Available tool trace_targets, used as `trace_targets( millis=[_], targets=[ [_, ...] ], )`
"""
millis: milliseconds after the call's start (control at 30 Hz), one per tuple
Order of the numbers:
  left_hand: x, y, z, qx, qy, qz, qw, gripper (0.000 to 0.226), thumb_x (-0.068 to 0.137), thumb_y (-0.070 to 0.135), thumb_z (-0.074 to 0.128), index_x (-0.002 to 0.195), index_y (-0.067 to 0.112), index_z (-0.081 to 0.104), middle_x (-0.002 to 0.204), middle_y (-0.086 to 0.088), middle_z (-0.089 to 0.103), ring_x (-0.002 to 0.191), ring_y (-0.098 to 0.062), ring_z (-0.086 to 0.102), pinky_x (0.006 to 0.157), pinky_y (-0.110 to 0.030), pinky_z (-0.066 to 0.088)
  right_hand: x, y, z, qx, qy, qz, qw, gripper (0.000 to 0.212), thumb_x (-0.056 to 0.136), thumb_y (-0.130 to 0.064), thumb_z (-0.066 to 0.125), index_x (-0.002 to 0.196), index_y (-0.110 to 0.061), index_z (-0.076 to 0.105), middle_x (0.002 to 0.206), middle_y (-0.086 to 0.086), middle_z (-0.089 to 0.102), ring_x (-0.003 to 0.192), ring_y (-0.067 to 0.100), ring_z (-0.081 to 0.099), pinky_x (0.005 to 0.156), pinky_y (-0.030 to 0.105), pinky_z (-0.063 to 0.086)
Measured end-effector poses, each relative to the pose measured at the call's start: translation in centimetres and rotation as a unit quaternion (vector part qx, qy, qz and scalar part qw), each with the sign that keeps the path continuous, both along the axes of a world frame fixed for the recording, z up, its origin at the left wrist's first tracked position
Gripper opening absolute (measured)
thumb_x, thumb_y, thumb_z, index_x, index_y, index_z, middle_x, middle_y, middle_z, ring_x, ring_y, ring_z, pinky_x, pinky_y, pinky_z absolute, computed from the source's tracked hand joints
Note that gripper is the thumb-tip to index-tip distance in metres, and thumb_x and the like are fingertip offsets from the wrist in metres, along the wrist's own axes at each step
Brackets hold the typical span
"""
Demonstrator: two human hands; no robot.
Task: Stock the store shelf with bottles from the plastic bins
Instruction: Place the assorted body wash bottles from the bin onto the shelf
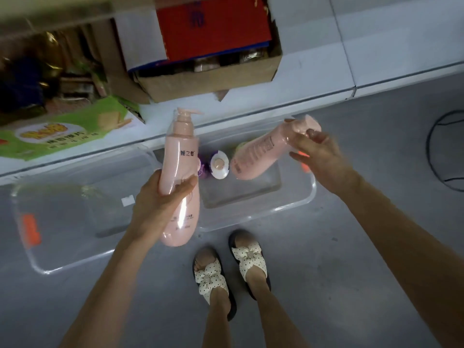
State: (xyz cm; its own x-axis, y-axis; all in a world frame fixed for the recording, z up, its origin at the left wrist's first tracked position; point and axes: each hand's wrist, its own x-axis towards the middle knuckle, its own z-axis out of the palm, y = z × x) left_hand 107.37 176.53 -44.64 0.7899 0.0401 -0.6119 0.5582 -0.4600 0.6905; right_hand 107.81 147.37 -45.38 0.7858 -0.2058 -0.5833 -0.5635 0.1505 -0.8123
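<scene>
Pink on both sides: grips one pump bottle (180,172) round its lower body in the left hand (160,199), long axis aimed pump-first at the shelf (276,101) front edge, and pinches a second bottle (258,151) by the neck in the right hand (319,151), slanted over the clear bin (312,189).

I counted four bottles: two pink, the left bottle (179,172) and the right bottle (256,154), plus one white-capped bottle (219,165) and one purple bottle (203,170). There were two clear bins, the left bin (75,217) and the right bin (263,214). On the shelf (313,59) I made out three boxes: one cardboard box (208,82), one red box (213,26), one green box (62,133). Two sandals showed, left sandal (211,277) and right sandal (248,257).
</scene>
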Motion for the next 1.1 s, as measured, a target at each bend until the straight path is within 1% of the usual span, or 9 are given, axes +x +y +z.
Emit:
trace_targets(
  millis=[133, 267, 367, 433, 567, 700, 833, 967, 1100],
  targets=[
    [0.4, 0.8, 5.6, -0.025, -0.026, 0.03, 0.999, 0.056, 0.048, 0.066, 0.068, 0.089, 0.028, 0.063, 0.078, 0.01, 0.07, 0.078, -0.012, 0.067, 0.068, -0.029, 0.05, 1.3, 1.1, 5.8, 0.113, -0.038, -0.053, 0.991, 0.008, 0.086, -0.028, 0.065, 0.091, -0.022, 0.067, 0.089, -0.003, 0.069, 0.089, 0.013, 0.067, 0.088, 0.037, 0.051],
    [0.3, 1.4, 11.9, -0.043, -0.05, 0.044, 0.997, 0.044, 0.05, 0.058, 0.072, 0.085, 0.032, 0.063, 0.071, 0.023, 0.069, 0.068, 0.001, 0.065, 0.064, -0.025, 0.047, 2.9, 2.6, 11.7, 0.168, -0.071, -0.049, 0.982, 0.048, 0.053, -0.058, 0.079, 0.088, -0.025, 0.071, 0.083, -0.005, 0.066, 0.078, 0.009, 0.065, 0.069, 0.027, 0.054],
    [0.2, 1.7, 16.5, -0.048, -0.071, 0.047, 0.995, 0.026, 0.068, 0.041, 0.08, 0.084, 0.031, 0.062, 0.068, 0.025, 0.068, 0.058, 0.007, 0.062, 0.064, -0.027, 0.045, 4.1, 4.2, 16.9, 0.203, -0.105, -0.031, 0.973, 0.036, 0.066, -0.06, 0.061, 0.076, -0.027, 0.068, 0.069, -0.008, 0.062, 0.065, 0.006, 0.062, 0.063, 0.023, 0.05],
    [0.2, 2.1, 19.5, -0.055, -0.083, 0.053, 0.994, 0.026, 0.066, 0.044, 0.079, 0.084, 0.033, 0.063, 0.07, 0.024, 0.069, 0.062, 0.004, 0.063, 0.065, -0.028, 0.045, 4.7, 5.1, 20.4, 0.209, -0.101, -0.024, 0.972, 0.045, 0.073, -0.063, 0.05, 0.077, -0.02, 0.063, 0.061, -0.003, 0.059, 0.058, 0.013, 0.062, 0.058, 0.025, 0.052],
    [0.8, 2.4, 25.8, -0.081, -0.116, 0.052, 0.989, 0.038, 0.056, 0.055, 0.081, 0.086, 0.04, 0.062, 0.077, 0.02, 0.07, 0.067, 0.004, 0.064, 0.064, -0.022, 0.044, 5.7, 5.5, 26.7, 0.211, -0.093, 0.012, 0.973, 0.058, 0.058, -0.074, 0.061, 0.072, -0.018, 0.055, 0.06, 0.001, 0.052, 0.051, 0.014, 0.055, 0.054, 0.026, 0.05],
    [1.7, 2.2, 31.7, -0.088, -0.165, 0.049, 0.981, 0.018, 0.077, 0.028, 0.071, 0.09, 0.034, 0.059, 0.086, 0.012, 0.067, 0.068, 0.005, 0.062, 0.062, -0.019, 0.041, 6.3, 5.0, 32.9, 0.168, -0.117, 0.06, 0.977, 0.056, 0.059, -0.074, 0.058, 0.074, -0.02, 0.061, 0.064, -0.001, 0.062, 0.057, 0.014, 0.062, 0.055, 0.024, 0.051],
    [2.4, 2.5, 37.5, -0.112, -0.198, 0.049, 0.973, 0.019, 0.078, 0.03, 0.069, 0.095, 0.03, 0.06, 0.092, 0.008, 0.068, 0.081, -0.008, 0.064, 0.067, -0.023, 0.044, 6.2, 5.8, 39.6, 0.096, -0.155, 0.097, 0.978, 0.052, 0.078, -0.061, 0.04, 0.087, -0.014, 0.059, 0.084, -0.001, 0.073, 0.087, 0.019, 0.071, 0.065, 0.027, 0.057],
    [1.9, 2.8, 43.1, -0.143, -0.229, 0.041, 0.962, 0.033, 0.068, 0.042, 0.066, 0.097, 0.028, 0.06, 0.088, 0.008, 0.068, 0.074, -0.004, 0.065, 0.065, -0.022, 0.045, 5.6, 7.2, 45.6, -0.035, -0.202, 0.152, 0.967, 0.047, 0.091, -0.05, 0.041, 0.09, -0.008, 0.062, 0.079, 0.004, 0.071, 0.075, 0.02, 0.069, 0.071, 0.035, 0.056],
    [1.1, 3.1, 47.1, -0.156, -0.252, 0.033, 0.955, 0.042, 0.061, 0.048, 0.068, 0.095, 0.023, 0.062, 0.083, 0.004, 0.069, 0.075, -0.01, 0.066, 0.066, -0.025, 0.047, 5.1, 8.8, 50.5, -0.096, -0.271, 0.178, 0.941, 0.036, 0.092, -0.044, 0.046, 0.096, -0.01, 0.057, 0.082, 0.004, 0.068, 0.072, 0.013, 0.066, 0.065, 0.026, 0.053]
  ],
)
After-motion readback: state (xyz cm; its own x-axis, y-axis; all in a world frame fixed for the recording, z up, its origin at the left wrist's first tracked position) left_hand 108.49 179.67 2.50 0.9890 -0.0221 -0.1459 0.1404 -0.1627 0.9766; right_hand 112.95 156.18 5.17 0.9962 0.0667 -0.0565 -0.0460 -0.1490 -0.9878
